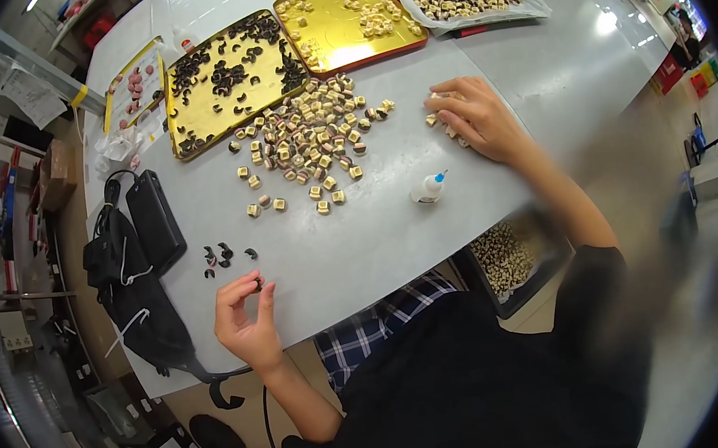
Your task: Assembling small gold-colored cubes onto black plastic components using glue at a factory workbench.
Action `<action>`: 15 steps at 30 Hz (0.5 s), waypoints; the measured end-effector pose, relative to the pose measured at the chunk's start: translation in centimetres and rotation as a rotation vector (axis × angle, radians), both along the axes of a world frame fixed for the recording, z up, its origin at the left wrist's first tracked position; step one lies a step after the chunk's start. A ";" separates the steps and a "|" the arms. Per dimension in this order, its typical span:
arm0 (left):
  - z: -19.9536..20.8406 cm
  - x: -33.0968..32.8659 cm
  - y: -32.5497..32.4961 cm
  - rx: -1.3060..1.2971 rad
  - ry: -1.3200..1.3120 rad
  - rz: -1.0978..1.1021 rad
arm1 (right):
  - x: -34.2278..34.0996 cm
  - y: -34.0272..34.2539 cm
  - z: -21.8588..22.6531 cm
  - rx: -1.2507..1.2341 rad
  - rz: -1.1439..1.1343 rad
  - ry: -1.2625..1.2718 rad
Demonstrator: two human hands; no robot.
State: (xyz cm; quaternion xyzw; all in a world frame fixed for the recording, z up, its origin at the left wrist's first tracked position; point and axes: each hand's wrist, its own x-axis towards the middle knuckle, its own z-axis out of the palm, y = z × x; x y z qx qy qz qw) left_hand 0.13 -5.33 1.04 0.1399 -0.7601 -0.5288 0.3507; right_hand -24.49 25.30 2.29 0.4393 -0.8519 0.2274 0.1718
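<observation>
My left hand [250, 328] is raised at the near left of the table, thumb and fingertips pinching a small black curved piece [259, 284]. Beyond it lie several loose black curved pieces [224, 252], one with some pink on it. My right hand [480, 119] rests over a few small cream pieces [431, 119] at the right, fingers apart and slightly bent; its palm side is hidden. Between the hands, a small white dropper bottle [427, 189] with a blue tip stands upright. Farther off spreads a pile of small cream, black and pink block-like pieces [315, 129].
A gold tray [202, 122] holds black curved pieces; another gold tray [342, 48] holds cream ones. A lined tray [456, 23] of finished-looking pieces stands far right. Pink pieces lie on a small tray [117, 109]. At left are a black box-shaped device [156, 222] and black bag [148, 322]. A dark bin [509, 303] sits below the table.
</observation>
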 end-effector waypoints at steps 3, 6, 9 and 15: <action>-0.1 0.0 -0.2 -0.007 0.002 -0.008 | 0.2 -0.1 0.2 -0.039 0.000 0.036; -0.2 -0.1 -0.3 -0.058 -0.009 -0.004 | 0.1 -0.6 0.4 -0.045 0.013 0.070; -0.2 -0.2 -0.3 -0.091 -0.013 0.002 | -1.6 -1.6 -0.2 -0.007 0.074 0.019; -0.3 -0.2 -0.4 -0.153 0.000 0.001 | -3.0 -4.8 0.3 0.039 0.202 -0.142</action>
